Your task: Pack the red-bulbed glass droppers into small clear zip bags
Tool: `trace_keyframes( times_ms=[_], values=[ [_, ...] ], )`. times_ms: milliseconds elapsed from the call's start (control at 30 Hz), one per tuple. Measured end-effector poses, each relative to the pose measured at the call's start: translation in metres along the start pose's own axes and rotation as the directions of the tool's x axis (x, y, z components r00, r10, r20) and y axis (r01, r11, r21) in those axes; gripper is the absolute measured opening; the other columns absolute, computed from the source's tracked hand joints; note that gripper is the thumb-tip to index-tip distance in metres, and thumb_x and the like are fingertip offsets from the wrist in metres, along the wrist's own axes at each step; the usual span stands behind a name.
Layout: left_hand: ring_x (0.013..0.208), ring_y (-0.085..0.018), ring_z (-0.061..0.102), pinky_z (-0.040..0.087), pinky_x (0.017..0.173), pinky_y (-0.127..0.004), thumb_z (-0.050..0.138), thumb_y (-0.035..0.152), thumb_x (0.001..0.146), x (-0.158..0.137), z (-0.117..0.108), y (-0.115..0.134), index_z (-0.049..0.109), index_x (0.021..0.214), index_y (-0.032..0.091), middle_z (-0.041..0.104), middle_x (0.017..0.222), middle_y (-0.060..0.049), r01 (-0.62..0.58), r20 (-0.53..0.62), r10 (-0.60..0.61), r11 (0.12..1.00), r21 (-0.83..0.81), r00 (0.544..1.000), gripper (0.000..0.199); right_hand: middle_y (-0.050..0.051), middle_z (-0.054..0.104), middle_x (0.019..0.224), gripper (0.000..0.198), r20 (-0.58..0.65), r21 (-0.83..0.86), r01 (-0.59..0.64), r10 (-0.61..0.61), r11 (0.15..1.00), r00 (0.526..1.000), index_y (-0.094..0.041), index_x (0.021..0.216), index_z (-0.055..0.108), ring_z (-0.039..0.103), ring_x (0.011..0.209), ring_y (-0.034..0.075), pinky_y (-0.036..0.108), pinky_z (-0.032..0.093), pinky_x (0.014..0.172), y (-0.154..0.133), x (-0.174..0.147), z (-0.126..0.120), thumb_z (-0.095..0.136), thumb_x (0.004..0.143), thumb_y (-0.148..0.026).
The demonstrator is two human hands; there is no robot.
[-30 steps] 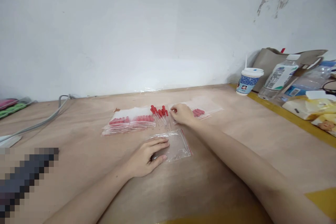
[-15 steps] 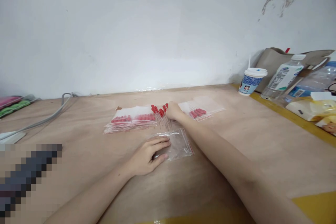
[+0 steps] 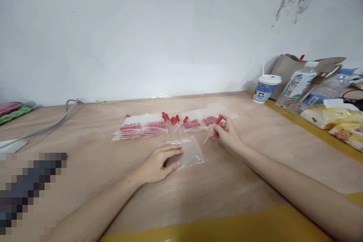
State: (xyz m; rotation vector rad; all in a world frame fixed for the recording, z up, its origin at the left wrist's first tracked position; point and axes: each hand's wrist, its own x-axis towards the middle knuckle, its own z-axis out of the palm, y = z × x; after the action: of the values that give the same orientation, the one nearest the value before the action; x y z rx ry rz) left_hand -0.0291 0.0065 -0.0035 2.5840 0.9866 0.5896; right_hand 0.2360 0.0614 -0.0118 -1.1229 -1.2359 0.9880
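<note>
My right hand (image 3: pixel 229 134) pinches a glass dropper with a red rubber bulb (image 3: pixel 218 120), its thin stem pointing down and left. The stem's tip is near the right edge of a clear zip bag (image 3: pixel 191 153) lying flat on the table. On the bag's left part rests my left hand (image 3: pixel 159 163), thumb and fingers apart. Behind the bag lies a small pile of loose red-bulbed droppers (image 3: pixel 173 120). Stacked bags of droppers (image 3: pixel 130 126) sit left of the pile. More filled bags (image 3: pixel 193 123) lie to its right, some partly behind my right hand.
A paper cup with a straw (image 3: pixel 266 89), a plastic bottle (image 3: pixel 297 85), a grey bag (image 3: pixel 279 70) and yellow packaging (image 3: pixel 317 115) stand at the right. A grey cable (image 3: pixel 58 124) and pink and green packets (image 3: pixel 17 112) are at the left. A wall (image 3: pixel 127 38) closes the back.
My right hand has moved right and toward me from the loose pile, with one dropper in its fingers. The left hand stays on the bag. The view has shifted slightly.
</note>
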Motion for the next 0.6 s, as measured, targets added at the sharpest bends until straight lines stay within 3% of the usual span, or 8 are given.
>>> trace_keyframes(
  times_ms=[167,333,433,500,600],
  values=[
    [0.119,-0.022,0.045,0.037,0.1,-0.042,0.051,0.031,0.086,-0.001,-0.002,0.003,0.051,0.123,0.025,0.053,0.126,-0.004,0.019,0.02,-0.019,1.0,0.001,1.0,0.037,-0.005,0.05,0.07,0.053,-0.011,0.057,0.049,-0.049,0.997,0.999,-0.023,0.111,0.025,0.056,0.053,0.012,0.028,0.05,0.051,0.007,-0.021,0.006,0.057,0.07,-0.036],
    [0.119,-0.023,0.045,0.038,0.099,-0.045,0.049,0.032,0.087,0.0,-0.002,0.006,0.048,0.125,0.026,0.053,0.126,-0.004,0.014,0.017,-0.015,1.0,0.006,1.0,0.038,-0.005,0.053,0.068,0.046,0.059,0.158,-0.119,0.111,0.98,0.992,-0.024,0.105,0.03,0.061,0.059,0.014,0.033,0.053,0.061,0.004,-0.031,0.012,0.059,0.071,-0.037],
    [0.12,-0.023,0.044,0.038,0.099,-0.044,0.048,0.034,0.088,0.001,-0.001,0.007,0.046,0.126,0.026,0.051,0.128,-0.004,0.03,0.019,-0.03,0.999,0.012,0.999,0.039,-0.003,0.057,0.071,0.034,0.189,0.196,-0.249,0.213,0.948,0.959,-0.023,0.093,0.037,0.062,0.061,0.013,0.033,0.052,0.065,0.001,-0.032,0.005,0.059,0.072,-0.039],
    [0.12,-0.023,0.043,0.037,0.099,-0.044,0.048,0.034,0.088,0.0,-0.001,0.007,0.045,0.127,0.026,0.05,0.129,-0.004,0.043,0.024,-0.043,0.999,0.013,0.999,0.041,-0.001,0.059,0.071,0.034,0.323,0.131,-0.296,0.242,0.946,0.915,-0.021,0.086,0.042,0.062,0.062,0.013,0.031,0.051,0.065,-0.002,-0.03,-0.004,0.065,0.069,-0.039],
    [0.12,-0.023,0.044,0.037,0.099,-0.044,0.049,0.035,0.087,0.0,-0.001,0.006,0.045,0.127,0.026,0.05,0.129,-0.004,0.035,0.017,-0.036,0.999,0.008,0.999,0.042,0.0,0.061,0.072,0.032,0.48,0.0,-0.224,0.196,0.975,0.855,-0.017,0.078,0.051,0.059,0.062,0.01,0.026,0.049,0.062,-0.009,-0.026,-0.017,0.072,0.062,-0.034]
  ],
)
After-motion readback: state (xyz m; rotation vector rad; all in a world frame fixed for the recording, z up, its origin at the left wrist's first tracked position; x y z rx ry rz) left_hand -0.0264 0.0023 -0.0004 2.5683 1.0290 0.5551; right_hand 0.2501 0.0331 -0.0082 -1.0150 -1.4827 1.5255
